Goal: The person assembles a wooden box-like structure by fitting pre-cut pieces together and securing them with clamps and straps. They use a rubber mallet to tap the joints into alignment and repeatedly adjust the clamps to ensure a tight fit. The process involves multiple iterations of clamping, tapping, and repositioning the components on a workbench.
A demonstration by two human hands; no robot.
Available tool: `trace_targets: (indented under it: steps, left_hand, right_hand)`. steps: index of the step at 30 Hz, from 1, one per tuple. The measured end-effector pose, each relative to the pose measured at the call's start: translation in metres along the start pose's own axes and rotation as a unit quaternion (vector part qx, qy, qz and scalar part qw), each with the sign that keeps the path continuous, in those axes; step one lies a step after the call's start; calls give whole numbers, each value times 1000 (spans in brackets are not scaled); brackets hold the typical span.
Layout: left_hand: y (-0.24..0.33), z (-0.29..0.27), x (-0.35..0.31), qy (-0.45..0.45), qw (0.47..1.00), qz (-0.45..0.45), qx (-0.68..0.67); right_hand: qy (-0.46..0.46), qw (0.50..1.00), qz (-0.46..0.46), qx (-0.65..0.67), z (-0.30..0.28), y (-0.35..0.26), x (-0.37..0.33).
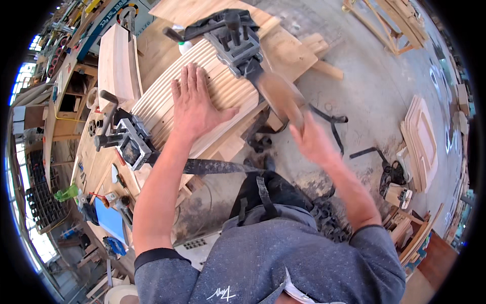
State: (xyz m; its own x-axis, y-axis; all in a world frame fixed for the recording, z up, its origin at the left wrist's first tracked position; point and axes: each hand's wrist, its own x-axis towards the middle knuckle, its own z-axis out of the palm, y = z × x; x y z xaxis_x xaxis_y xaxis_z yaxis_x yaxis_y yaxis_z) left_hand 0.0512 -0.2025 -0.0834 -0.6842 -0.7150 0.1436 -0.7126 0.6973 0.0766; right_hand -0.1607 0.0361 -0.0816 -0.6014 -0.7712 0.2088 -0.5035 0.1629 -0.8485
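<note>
My left hand [193, 104] lies flat with fingers spread on a curved wooden panel [230, 93] with ridges along its length. In my right hand [316, 139] is a wooden mallet [281, 96], blurred by motion, beside the panel's right end. A metal strap clamp [235, 45] with crank handles sits at the panel's far right corner. Another strap clamp [132, 139] is at its near left corner, and a dark strap [217, 165] runs from it in front of my waist.
The panel rests on a wooden workbench [96, 169]. Boards [115, 58] stand at its far left; a blue sheet [110, 219] and small tools lie near left. Wooden panels [420, 137] and a black strap clamp [392, 169] are on the concrete floor at right.
</note>
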Motion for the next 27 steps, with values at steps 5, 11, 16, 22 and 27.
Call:
trace_targets:
  steps: [5,11,16,22,27]
  left_hand:
    - [-1,-2,-7,-8,1000,-6,1]
    - [14,-5,11,-78,996,-26,23]
    - [8,5,11,-96,995,-16,38]
    - [-11,10,0,-141,989,0,35]
    - [-30,13,-15,-161,986,-19,32]
  right_hand:
    - [-160,971,127,-124,1,18,-17]
    - [-35,970,240,1,-30,34,-8]
    - [-32,965,260,5,-16,104,-9]
    - [-52,990,130,-21,20,182,69]
    - [-123,987,95,-32,63,224,144]
